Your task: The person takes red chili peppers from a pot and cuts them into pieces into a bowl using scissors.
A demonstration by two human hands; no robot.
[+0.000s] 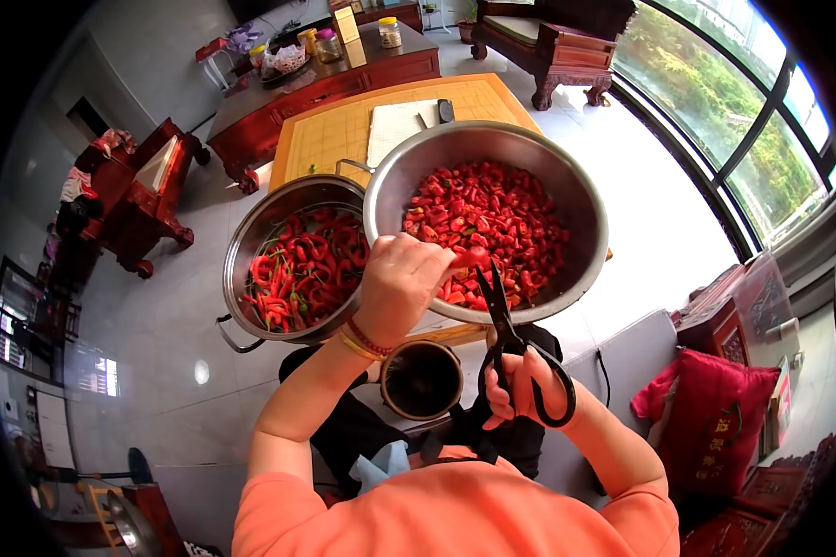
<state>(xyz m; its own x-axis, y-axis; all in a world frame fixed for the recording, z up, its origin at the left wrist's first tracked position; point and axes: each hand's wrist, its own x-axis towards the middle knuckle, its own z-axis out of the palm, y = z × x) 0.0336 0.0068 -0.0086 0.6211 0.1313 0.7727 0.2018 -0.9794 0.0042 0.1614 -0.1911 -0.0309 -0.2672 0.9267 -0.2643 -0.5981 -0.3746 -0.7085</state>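
Observation:
My left hand (405, 277) pinches a red chili pepper (470, 257) over the near part of a wide metal basin (581, 200). Inside the basin lies a heap of cut red pepper pieces (492, 209). My right hand (522, 388) grips black-handled scissors (498, 311); their blades point up beside the pepper and look slightly parted. To the left stands a metal pot (235, 255) holding whole red chilies (311, 265), some with green stems. Whether the blades touch the pepper I cannot tell.
A brown round bin (422, 414) stands between my knees. Under the basin is a wooden table (492, 90) with a paper (392, 125) and a small dark object (446, 110). Behind it, a dark cabinet (344, 78) carries jars. A red cushion (715, 418) lies to the right.

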